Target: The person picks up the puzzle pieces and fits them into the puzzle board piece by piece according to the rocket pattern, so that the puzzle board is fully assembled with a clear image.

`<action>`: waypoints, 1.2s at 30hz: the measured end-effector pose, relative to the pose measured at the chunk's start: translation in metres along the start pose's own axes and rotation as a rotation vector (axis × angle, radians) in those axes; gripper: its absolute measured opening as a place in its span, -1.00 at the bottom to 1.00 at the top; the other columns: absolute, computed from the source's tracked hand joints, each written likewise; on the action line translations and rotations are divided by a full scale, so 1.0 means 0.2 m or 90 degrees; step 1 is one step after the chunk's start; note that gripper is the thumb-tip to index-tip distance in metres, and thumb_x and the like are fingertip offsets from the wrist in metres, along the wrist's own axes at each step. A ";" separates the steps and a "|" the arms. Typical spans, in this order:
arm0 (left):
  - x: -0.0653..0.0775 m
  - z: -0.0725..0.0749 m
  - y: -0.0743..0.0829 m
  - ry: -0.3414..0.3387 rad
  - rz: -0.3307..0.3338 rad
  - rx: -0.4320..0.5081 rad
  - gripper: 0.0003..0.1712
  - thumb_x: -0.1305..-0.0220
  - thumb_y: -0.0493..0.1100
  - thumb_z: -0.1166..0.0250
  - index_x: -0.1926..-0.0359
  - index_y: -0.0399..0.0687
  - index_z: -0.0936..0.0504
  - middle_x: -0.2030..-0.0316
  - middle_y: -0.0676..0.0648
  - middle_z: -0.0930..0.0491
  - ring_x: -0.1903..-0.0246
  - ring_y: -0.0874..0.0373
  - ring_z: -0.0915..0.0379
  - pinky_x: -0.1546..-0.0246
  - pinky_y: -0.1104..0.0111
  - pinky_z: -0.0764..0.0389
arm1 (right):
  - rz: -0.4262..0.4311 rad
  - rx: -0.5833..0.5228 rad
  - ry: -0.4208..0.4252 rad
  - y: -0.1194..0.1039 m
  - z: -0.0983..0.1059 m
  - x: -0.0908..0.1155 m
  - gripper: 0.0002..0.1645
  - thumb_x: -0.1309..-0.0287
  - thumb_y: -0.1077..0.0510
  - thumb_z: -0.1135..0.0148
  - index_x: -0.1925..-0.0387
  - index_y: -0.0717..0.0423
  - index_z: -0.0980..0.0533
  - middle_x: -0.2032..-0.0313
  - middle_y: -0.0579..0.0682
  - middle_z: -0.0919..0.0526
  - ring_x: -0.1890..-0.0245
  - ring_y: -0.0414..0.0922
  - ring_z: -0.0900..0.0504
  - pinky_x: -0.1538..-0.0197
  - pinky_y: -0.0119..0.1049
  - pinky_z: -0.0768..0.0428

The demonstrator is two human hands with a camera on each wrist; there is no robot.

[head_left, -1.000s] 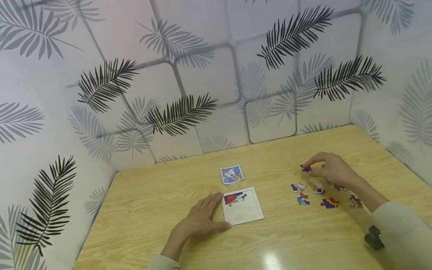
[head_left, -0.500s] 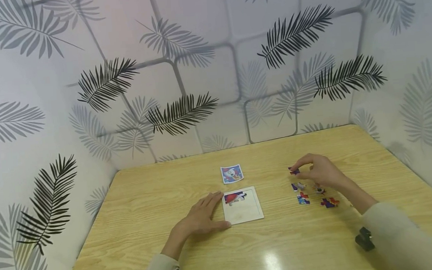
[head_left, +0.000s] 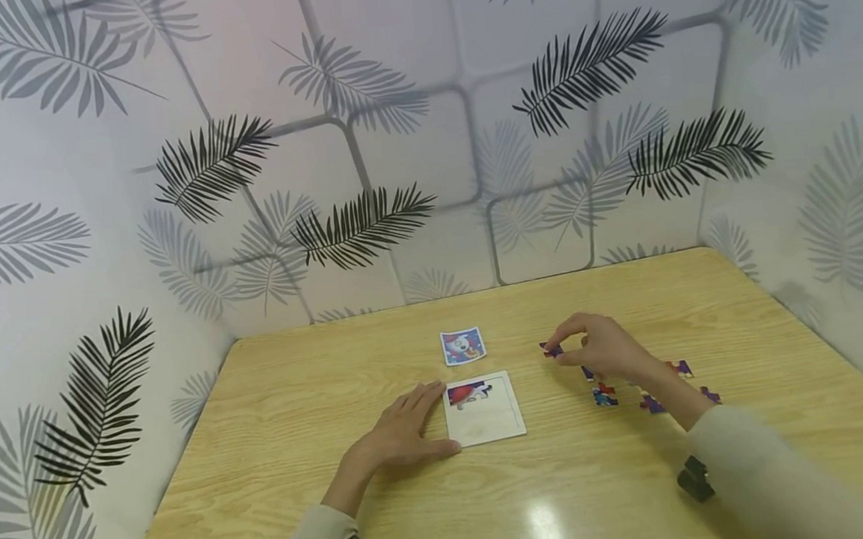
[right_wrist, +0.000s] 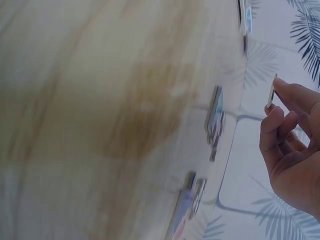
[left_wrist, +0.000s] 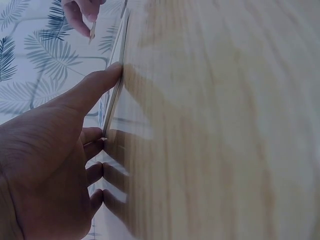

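My right hand (head_left: 605, 347) pinches a purple and red jigsaw puzzle piece (head_left: 550, 349) between thumb and fingertips. In the right wrist view that piece (right_wrist: 272, 91) shows edge-on, raised above the table. A white puzzle board (head_left: 487, 424) lies left of it, its upper-left corner filled with a red, purple and white picture. Against the board's left side rests my left hand (head_left: 405, 434), fingers extended and thumb at the lower corner. The left wrist view shows the thumb of my left hand (left_wrist: 60, 145) touching the board's edge (left_wrist: 116, 90).
Behind the board lies a small picture card (head_left: 463, 347) of a white cartoon character. Several loose puzzle pieces, such as a blue and red piece (head_left: 604, 395), lie under and around my right forearm. A patterned wall (head_left: 415, 254) borders the wooden table (head_left: 318, 361) at the back.
My right hand has moved left with the puzzle piece, from above the loose pieces toward the board. My left hand and the board have stayed in place.
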State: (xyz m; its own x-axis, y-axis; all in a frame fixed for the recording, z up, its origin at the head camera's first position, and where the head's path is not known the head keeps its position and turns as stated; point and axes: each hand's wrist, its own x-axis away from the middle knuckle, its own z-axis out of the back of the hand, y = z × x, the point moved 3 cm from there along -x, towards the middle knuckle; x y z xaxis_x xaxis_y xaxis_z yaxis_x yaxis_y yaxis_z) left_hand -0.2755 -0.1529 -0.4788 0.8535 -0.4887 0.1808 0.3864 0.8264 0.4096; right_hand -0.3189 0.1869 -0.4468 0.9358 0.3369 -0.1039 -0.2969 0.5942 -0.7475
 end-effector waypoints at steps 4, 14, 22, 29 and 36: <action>0.00 0.00 0.00 -0.001 -0.001 -0.001 0.11 -0.19 0.39 -0.29 -0.58 0.11 -0.01 -0.58 -0.06 0.00 -0.55 -0.18 0.11 -0.50 -0.16 -0.05 | 0.024 0.025 0.007 -0.03 -0.07 -0.03 -0.80 -0.14 0.20 -0.43 0.18 -0.08 -0.73 -0.06 0.04 -0.66 0.03 0.06 -0.62 0.00 0.09 -0.65; -0.01 0.00 0.01 -0.006 0.000 0.000 0.11 -0.20 0.39 -0.29 -0.59 0.10 0.00 -0.58 -0.05 0.00 -0.57 -0.16 0.13 -0.52 -0.14 -0.02 | 0.065 -0.024 -0.018 -0.09 -0.20 -0.08 -0.81 -0.10 0.25 -0.45 0.22 0.00 -0.73 0.04 0.00 -0.69 0.11 0.09 -0.54 0.32 -0.33 -0.41; -0.01 0.00 0.01 -0.004 -0.002 -0.004 0.11 -0.20 0.39 -0.29 -0.58 0.09 -0.02 -0.58 -0.05 -0.01 -0.56 -0.17 0.12 -0.51 -0.15 -0.05 | 0.058 -0.037 -0.024 -0.13 -0.26 -0.10 -0.83 -0.08 0.25 -0.46 0.23 0.04 -0.73 0.05 0.03 -0.68 0.02 0.08 -0.56 0.19 -0.32 -0.46; -0.01 0.00 0.00 -0.002 -0.002 -0.009 0.11 -0.19 0.40 -0.28 -0.58 0.10 -0.01 -0.58 -0.05 -0.01 -0.56 -0.16 0.11 -0.51 -0.14 -0.06 | 0.038 -0.018 -0.034 -0.16 -0.30 -0.11 -0.82 -0.06 0.26 -0.47 0.24 0.03 -0.73 -0.01 0.06 -0.67 0.34 -0.10 -0.51 0.35 -0.35 -0.52; -0.01 -0.01 0.00 -0.004 0.000 -0.007 0.12 -0.19 0.42 -0.27 -0.59 0.12 0.00 -0.58 -0.04 0.00 -0.56 -0.16 0.12 -0.51 -0.15 -0.04 | 0.032 0.006 -0.051 -0.18 -0.34 -0.13 -0.82 -0.06 0.29 -0.46 0.26 0.05 -0.73 0.03 0.03 -0.69 -0.16 0.15 -0.56 -0.30 0.21 -0.44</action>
State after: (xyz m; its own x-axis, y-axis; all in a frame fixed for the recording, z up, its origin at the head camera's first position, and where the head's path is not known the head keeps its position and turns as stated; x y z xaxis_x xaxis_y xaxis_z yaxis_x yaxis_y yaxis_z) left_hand -0.2768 -0.1523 -0.4811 0.8512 -0.4907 0.1863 0.3907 0.8294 0.3992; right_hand -0.3191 0.1079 -0.4622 0.9012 0.4242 -0.0883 -0.3458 0.5814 -0.7365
